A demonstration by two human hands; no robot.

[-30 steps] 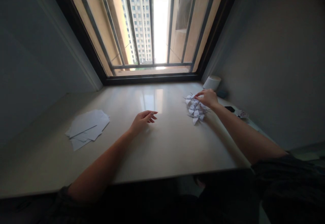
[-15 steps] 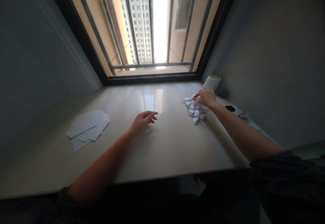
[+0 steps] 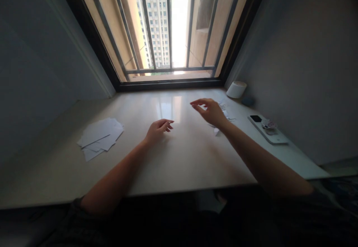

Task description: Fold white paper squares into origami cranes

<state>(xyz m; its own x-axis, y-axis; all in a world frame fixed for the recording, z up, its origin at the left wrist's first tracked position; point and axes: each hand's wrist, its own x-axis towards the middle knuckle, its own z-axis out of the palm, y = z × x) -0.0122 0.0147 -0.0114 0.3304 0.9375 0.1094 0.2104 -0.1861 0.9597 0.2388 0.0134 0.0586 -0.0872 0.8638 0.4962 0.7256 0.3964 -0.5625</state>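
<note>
Sheets (image 3: 97, 134): loose overlapping stack, flat on the table (image 3: 179, 168); apparently the unfolded share. Left hand (image 3: 157, 130): over the middle, fingers loosely curled and parted, nothing seen in it. Right hand (image 3: 212, 113): thumb and fingertips near one another; contact cannot be told, nothing visible between. Folded pieces (image 3: 216, 131): on the table, mostly hidden behind that hand; seemingly the finished share, count not discernible.
</note>
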